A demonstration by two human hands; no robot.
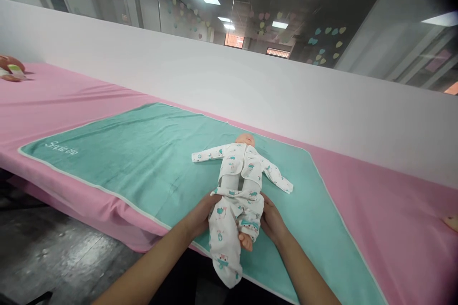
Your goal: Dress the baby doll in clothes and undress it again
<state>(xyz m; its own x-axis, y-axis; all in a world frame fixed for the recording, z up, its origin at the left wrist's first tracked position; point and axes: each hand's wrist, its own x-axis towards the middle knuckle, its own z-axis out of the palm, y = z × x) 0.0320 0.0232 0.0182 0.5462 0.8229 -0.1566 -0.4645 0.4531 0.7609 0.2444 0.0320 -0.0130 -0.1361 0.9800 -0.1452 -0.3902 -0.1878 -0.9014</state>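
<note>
A baby doll (240, 178) lies on its back on a teal towel (143, 162), head away from me, arms spread. It wears a white patterned top and matching trousers (229, 228). One bare foot sticks out of a trouser leg; the other leg hangs limp over the table edge. My left hand (200, 217) grips the trousers at the doll's left hip. My right hand (272, 219) grips them at the right hip. Both hands' fingers are closed on the waistband cloth.
The towel lies on a pink sheet (393, 209) covering a long table, with a white partition (286, 90) behind it. Another person's hand (10, 69) rests at the far left; a fingertip (451, 222) shows at the right edge. Dark floor lies below left.
</note>
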